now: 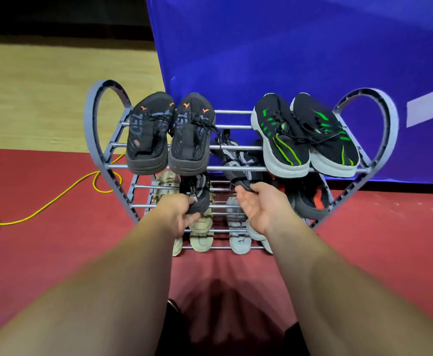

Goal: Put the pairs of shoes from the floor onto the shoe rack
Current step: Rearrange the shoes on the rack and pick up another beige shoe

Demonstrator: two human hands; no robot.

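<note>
A grey heart-sided shoe rack (102,140) with three levels of metal bars stands on the red floor (56,253) in the middle of the frame, backed by a blue cloth (287,47).

Both bare arms reach in from the bottom edge to the middle level. The left hand (178,214) grips the heel of the left black-and-white sneaker (197,194), its fingers curled round the back of the shoe and the thumb beneath. The right hand (260,209) is turned palm up, and its fingers are hooked over the heel of the right black-and-white sneaker (236,160). That shoe slopes up and away under the top bars, toe toward the back. Whether either sneaker already rests on the middle bars cannot be told.

On the top level, a black-and-orange pair (148,132) sits at the left and a green-striped pair (282,140) with white soles at the right, both with heels toward the viewer. A black-and-red pair (310,199) occupies the right end of the middle level, just beside the right hand. On the lowest level, a beige pair (201,232) lies under the left hand, with a white-and-grey pair (239,240) next to it.

A yellow cord (56,199) trails across the floor at the left of the frame.
</note>
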